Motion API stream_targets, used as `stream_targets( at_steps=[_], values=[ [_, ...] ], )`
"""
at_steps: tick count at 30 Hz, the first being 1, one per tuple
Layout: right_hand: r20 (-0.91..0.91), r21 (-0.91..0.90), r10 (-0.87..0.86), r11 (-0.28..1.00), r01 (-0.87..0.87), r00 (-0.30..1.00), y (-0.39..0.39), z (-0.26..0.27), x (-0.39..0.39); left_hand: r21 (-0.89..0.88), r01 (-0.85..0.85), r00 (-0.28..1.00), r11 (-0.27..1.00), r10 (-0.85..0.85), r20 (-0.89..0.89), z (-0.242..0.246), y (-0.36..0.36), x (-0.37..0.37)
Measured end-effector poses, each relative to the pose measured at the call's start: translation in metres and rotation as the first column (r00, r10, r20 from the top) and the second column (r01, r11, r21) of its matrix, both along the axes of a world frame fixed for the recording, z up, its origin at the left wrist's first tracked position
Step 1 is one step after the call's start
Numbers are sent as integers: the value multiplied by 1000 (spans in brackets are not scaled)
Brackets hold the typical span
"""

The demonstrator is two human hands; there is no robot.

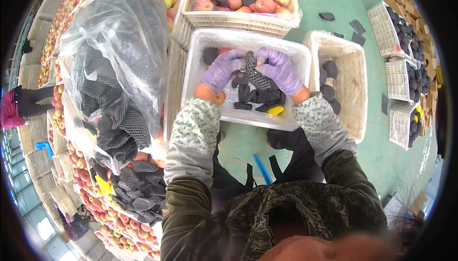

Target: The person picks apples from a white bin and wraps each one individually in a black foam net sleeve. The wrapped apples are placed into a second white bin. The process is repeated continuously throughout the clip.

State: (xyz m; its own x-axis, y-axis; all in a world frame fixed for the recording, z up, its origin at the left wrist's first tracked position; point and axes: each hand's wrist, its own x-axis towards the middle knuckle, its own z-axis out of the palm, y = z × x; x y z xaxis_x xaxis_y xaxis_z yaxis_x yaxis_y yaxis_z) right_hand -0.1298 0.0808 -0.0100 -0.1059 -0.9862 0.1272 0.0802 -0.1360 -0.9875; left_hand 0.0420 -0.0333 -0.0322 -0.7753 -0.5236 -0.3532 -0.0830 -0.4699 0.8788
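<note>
My left hand (pixel 224 69) and my right hand (pixel 279 69), both in purple knit gloves with bare fingertips, pinch a black foam mesh sleeve (pixel 251 64) from either side. They are over a white plastic crate (pixel 300 48) lined with clear film. Below them lie more black foam sleeves (pixel 263 96) and a yellow foam piece (pixel 275 110). A red apple (pixel 223 51) and a black-sleeved fruit (pixel 210 55) sit at the crate's far left corner; another apple (pixel 220 97) is near my left wrist. Whether the held sleeve has anything inside, I cannot tell.
Ahead stands a crate of apples (pixel 243 19). To the right, another crate (pixel 361 92) holds several sleeved fruits (pixel 330 68). A clear plastic bag (pixel 118 21) of black sleeves bulges at left, above loose sleeves (pixel 139 189). Filled crates (pixel 384 30) line the far right. Two people are at far left.
</note>
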Motion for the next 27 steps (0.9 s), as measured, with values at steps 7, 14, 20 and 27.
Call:
stream_targets(
  at_steps=[7,14,20,27],
  values=[
    [586,180,-7,976,-122,810,-4,-5,-21,205,-70,951,976,127,-281,3,8,-5],
    [-182,210,-63,972,101,981,3,-1,-4,-931,57,965,360,219,143,-22,5,-23],
    [-210,67,-214,970,233,954,-6,-16,1,-464,-241,970,852,205,-129,-25,14,-25],
    [724,192,-119,981,-33,680,-8,-45,-13,116,66,977,991,-40,-212,-7,21,-18]
  ],
)
